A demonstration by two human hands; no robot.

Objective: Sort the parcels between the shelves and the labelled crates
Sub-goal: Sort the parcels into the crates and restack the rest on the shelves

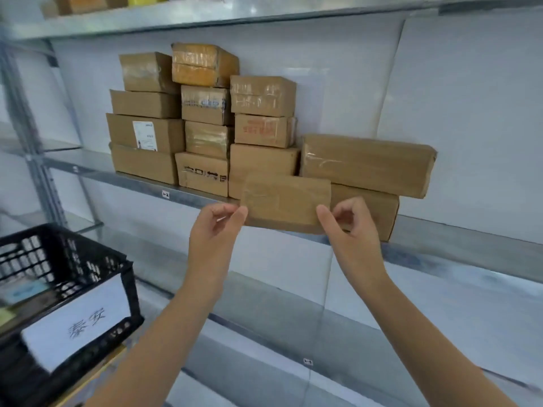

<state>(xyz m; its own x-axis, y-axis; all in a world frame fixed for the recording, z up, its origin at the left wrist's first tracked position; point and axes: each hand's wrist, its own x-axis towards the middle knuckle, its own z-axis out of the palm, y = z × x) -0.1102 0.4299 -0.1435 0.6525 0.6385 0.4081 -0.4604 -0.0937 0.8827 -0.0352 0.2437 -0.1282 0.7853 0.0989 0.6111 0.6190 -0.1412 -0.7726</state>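
Observation:
A flat brown cardboard parcel is held up in front of the middle shelf's front edge. My left hand pinches its lower left corner and my right hand pinches its lower right corner. Behind it on the shelf stand several brown parcels in stacks. A long taped parcel lies on another box at the right end of the stacks. At the lower left is a black plastic crate with a white handwritten label.
The top shelf carries more boxes at its left. A lower shelf runs beneath my arms. Grey uprights stand at the left. The middle shelf's right part is bare metal.

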